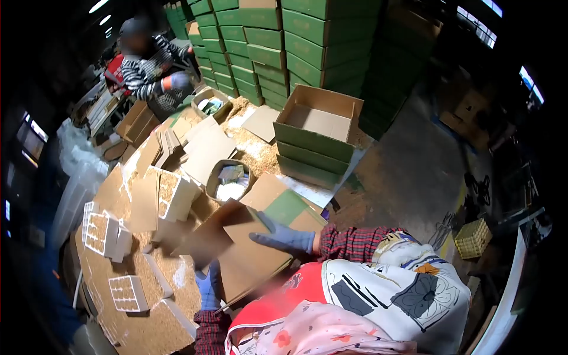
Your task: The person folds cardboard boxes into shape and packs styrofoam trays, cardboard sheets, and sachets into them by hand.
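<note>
A brown cardboard box (251, 254) is held tilted in front of my body, its far side smeared by motion. My left hand (208, 286), in a blue glove, grips the box's near left edge with the thumb pointing up. Across the right side of the box lies my right hand (288, 238), also gloved, with the box edge in its grasp. Just beyond the right hand is a flat cardboard piece with a green panel (286, 208). A round tub (251, 181) holding packets stands behind the box.
Wood shavings (260, 155) cover much of the table. White divided trays (128, 294) filled with shavings sit at the left. Stacked green boxes (313, 163) stand at the table's far right, with a taller green stack (266, 56) behind. A co-worker (151, 71) works across the table.
</note>
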The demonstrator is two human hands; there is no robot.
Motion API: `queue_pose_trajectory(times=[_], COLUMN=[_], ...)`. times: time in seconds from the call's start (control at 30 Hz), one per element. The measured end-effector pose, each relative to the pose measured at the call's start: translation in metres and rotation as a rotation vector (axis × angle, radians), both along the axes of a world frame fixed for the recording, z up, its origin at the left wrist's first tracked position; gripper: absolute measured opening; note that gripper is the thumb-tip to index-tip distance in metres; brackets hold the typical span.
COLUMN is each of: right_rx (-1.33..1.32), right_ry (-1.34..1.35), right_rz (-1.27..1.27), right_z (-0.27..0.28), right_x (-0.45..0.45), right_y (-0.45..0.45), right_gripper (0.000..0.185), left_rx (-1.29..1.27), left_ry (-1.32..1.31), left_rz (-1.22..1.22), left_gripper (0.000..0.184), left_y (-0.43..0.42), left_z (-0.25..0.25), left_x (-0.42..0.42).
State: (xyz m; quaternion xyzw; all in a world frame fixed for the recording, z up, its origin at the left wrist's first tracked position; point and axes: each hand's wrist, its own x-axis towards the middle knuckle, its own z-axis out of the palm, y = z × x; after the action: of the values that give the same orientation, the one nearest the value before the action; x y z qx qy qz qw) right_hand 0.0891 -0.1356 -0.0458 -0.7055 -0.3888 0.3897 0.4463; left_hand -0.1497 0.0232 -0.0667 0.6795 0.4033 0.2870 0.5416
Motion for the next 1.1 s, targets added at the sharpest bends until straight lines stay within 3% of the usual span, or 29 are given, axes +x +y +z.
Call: queue_pose_trajectory(times=[0.07, 0.13, 0.17, 0.2, 0.27, 0.3, 0.33, 0.4, 0.43, 0.47, 0.53, 0.6, 0.67, 0.7, 0.77, 0.8, 0.83, 0.87, 0.9, 0.93, 0.97, 1.0, 1.03, 1.07, 1.1], right_rx=[0.210, 0.434, 0.538, 0.639, 0.739, 0.707, 0.675, 1.130, 1.133, 1.079, 1.006, 0.887, 0.803, 0.538, 0.210, 0.210, 0.300, 0.421, 0.545, 0.684, 0.638, 0.590, 0.544, 0.581, 0.520], right_ry=[0.197, 0.435, 0.460, 0.487, 0.091, 0.045, -0.001, 0.154, 0.150, -0.153, -0.459, -0.177, 0.175, 0.015, -0.244, -0.238, -0.157, -0.015, 0.125, 0.323, 0.333, 0.348, 0.366, 0.466, 0.492], right_rz=[-0.051, -0.237, -0.302, -0.367, -0.697, -0.812, -0.929, -0.857, -0.855, -1.013, -1.151, -1.091, -0.983, -0.907, -0.691, -0.670, -0.806, -0.836, -0.864, -0.783, -0.906, -1.030, -1.151, -1.250, -1.287], right_z=[-0.019, 0.013, 0.030, 0.047, 0.081, 0.112, 0.134, 0.083, 0.096, 0.119, 0.127, 0.095, 0.039, 0.038, -0.027, -0.031, -0.034, -0.042, -0.050, -0.072, -0.072, -0.073, -0.070, -0.120, -0.139], right_x=[0.009, 0.030, 0.051, 0.072, 0.102, 0.112, 0.123, 0.184, 0.184, 0.178, 0.186, 0.220, 0.260, 0.262, 0.323, 0.333, 0.341, 0.346, 0.352, 0.350, 0.332, 0.313, 0.292, 0.294, 0.277], right_y=[-0.009, -0.037, -0.056, -0.075, -0.101, -0.121, -0.143, -0.192, -0.192, -0.188, -0.186, -0.177, -0.153, -0.142, -0.123, -0.123, -0.117, -0.114, -0.112, -0.128, -0.134, -0.140, -0.145, -0.157, -0.163], right_gripper=[0.104, 0.093, 0.087, 0.081, 0.070, 0.065, 0.060, 0.051, 0.051, 0.047, 0.044, 0.046, 0.057, 0.063, 0.080, 0.080, 0.080, 0.075, 0.070, 0.061, 0.056, 0.052, 0.049, 0.051, 0.049], left_rx=[-0.103, -0.027, 0.071, -0.194, -0.846, -0.897, -0.337, -0.129, -0.091, -0.054, -0.176, 0.073, 0.068, -0.059, -0.001, 0.016, 0.090, 0.197, -0.162, -0.310, -0.450, -0.467, -0.574, -0.393, -0.383], left_ry=[-0.060, -0.134, -0.136, -0.393, -0.873, -0.808, -0.602, -0.608, -0.510, -0.413, -0.314, -0.263, 0.053, -0.020, -0.241, -0.329, -0.450, -0.291, -0.431, -0.402, -0.484, -0.254, -0.545, -0.760, -0.837], left_rz=[-0.115, -0.199, -0.305, -0.396, -0.501, -0.521, -0.554, -0.673, -0.661, -0.647, -0.723, -0.911, -0.853, -0.923, -0.798, -0.729, -0.576, -0.369, -0.328, -0.532, -0.691, -0.857, -1.120, -1.308, -1.401], left_gripper=[0.070, 0.044, 0.036, 0.039, 0.047, 0.047, 0.065, 0.073, 0.076, 0.078, 0.081, 0.079, 0.078, 0.079, 0.078, 0.077, 0.076, 0.073, 0.059, 0.043, 0.033, 0.030, 0.027, 0.040, 0.038], left_y=[0.013, 0.003, 0.026, 0.033, 0.046, 0.051, 0.015, 0.017, 0.014, 0.014, 0.032, 0.055, 0.043, 0.055, 0.045, 0.031, 0.012, -0.004, -0.030, -0.049, -0.063, -0.075, -0.078, -0.083, -0.093], left_z=[-0.003, 0.047, 0.021, 0.021, 0.022, 0.037, 0.083, 0.080, 0.085, 0.088, 0.059, -0.018, 0.003, -0.020, -0.033, -0.034, -0.032, -0.020, 0.014, 0.068, 0.098, 0.158, 0.166, 0.179, 0.203], left_x=[0.007, 0.045, 0.051, 0.080, 0.140, 0.177, 0.224, 0.303, 0.327, 0.349, 0.390, 0.431, 0.424, 0.431, 0.412, 0.404, 0.393, 0.374, 0.350, 0.316, 0.290, 0.261, 0.238, 0.224, 0.216])
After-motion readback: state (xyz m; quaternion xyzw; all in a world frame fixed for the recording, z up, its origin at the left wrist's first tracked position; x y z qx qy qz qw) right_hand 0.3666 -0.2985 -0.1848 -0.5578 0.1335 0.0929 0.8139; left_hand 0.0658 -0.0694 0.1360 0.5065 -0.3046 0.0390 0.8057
